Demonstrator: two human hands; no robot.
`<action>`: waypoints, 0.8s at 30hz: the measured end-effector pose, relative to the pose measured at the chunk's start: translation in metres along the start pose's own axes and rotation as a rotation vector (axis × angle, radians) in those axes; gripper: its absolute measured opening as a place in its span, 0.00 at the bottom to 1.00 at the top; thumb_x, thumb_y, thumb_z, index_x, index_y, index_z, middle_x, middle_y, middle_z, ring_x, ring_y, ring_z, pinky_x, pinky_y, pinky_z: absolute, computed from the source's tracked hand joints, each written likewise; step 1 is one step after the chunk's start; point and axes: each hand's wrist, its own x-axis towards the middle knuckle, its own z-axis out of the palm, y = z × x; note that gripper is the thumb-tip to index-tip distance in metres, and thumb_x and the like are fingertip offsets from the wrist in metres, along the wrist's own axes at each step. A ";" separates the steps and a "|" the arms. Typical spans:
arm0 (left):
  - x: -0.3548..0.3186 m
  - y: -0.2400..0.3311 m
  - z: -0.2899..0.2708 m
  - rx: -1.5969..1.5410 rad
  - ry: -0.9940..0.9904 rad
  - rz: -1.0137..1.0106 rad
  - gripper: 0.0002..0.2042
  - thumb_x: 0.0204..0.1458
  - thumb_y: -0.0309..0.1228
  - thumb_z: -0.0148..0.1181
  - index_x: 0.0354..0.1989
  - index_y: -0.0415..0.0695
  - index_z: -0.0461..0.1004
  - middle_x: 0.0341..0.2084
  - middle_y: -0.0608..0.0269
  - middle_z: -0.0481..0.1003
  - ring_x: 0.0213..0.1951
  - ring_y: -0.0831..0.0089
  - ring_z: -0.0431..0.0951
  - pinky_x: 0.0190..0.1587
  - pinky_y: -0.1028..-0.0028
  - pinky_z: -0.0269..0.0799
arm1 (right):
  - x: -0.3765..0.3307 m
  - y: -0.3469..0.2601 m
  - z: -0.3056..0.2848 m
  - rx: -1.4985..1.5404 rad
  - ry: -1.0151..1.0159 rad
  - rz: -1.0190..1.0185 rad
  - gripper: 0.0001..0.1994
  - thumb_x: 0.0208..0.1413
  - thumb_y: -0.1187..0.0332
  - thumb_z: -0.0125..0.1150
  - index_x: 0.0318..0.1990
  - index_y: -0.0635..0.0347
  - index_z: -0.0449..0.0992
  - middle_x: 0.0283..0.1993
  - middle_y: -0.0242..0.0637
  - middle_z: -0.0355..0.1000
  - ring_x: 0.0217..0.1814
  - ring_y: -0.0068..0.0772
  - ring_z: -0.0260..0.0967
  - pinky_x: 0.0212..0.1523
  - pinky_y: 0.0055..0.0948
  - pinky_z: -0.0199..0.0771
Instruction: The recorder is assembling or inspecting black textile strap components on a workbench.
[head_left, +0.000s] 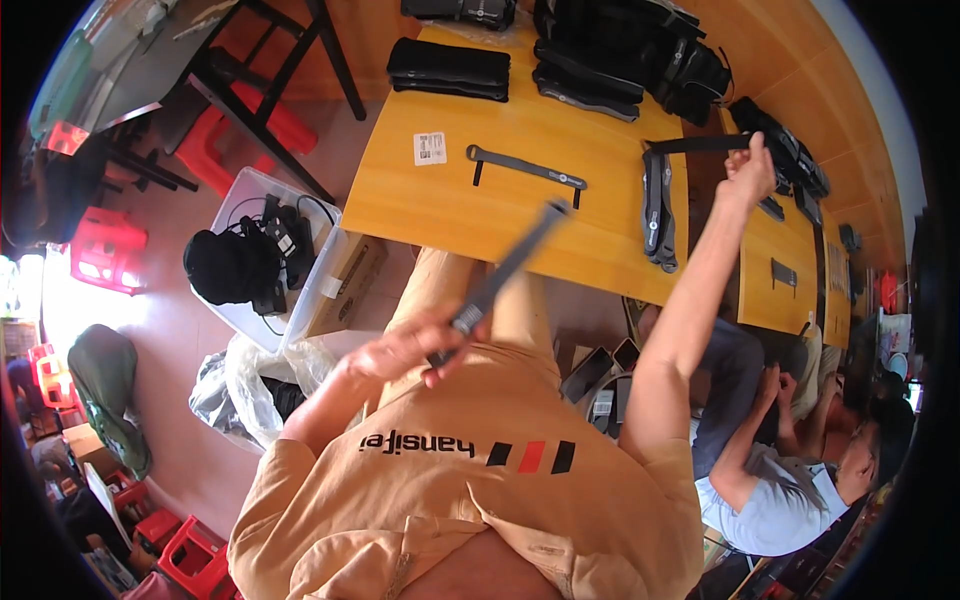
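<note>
The left hand (415, 345) is gripping a grey strap (505, 268) close above the lap while the right hand (748, 172), stretched far out, is pinching a black strap (695, 144) beside finished stacks (450, 68), with loose straps (527, 168) waiting between.

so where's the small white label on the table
In the head view, the small white label lies flat on the yellow table near its left end, just left of a single grey strap and below a stack of dark straps.
</note>
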 end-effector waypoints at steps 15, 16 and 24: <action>0.058 -0.018 -0.131 0.715 1.058 0.247 0.15 0.48 0.31 0.59 0.43 0.39 0.72 0.17 0.63 0.68 0.22 0.72 0.69 0.30 0.73 0.64 | -0.103 -0.035 -0.051 0.001 -0.901 0.209 0.08 0.56 0.73 0.55 0.40 0.69 0.73 0.25 0.36 0.72 0.23 0.24 0.71 0.28 0.22 0.75; 0.060 -0.020 -0.131 0.718 1.053 0.244 0.15 0.48 0.31 0.59 0.43 0.39 0.72 0.17 0.63 0.68 0.22 0.72 0.69 0.30 0.73 0.64 | -0.106 -0.031 -0.056 -0.011 -0.941 0.210 0.09 0.56 0.71 0.56 0.40 0.70 0.73 0.26 0.37 0.72 0.24 0.25 0.72 0.29 0.23 0.76; 0.069 -0.020 -0.119 1.003 1.180 0.056 0.18 0.45 0.34 0.61 0.45 0.40 0.71 0.30 0.52 0.71 0.36 0.58 0.72 0.39 0.63 0.67 | -0.122 -0.027 -0.065 -0.060 -1.102 0.352 0.11 0.53 0.70 0.59 0.37 0.71 0.73 0.30 0.39 0.73 0.27 0.25 0.73 0.32 0.23 0.77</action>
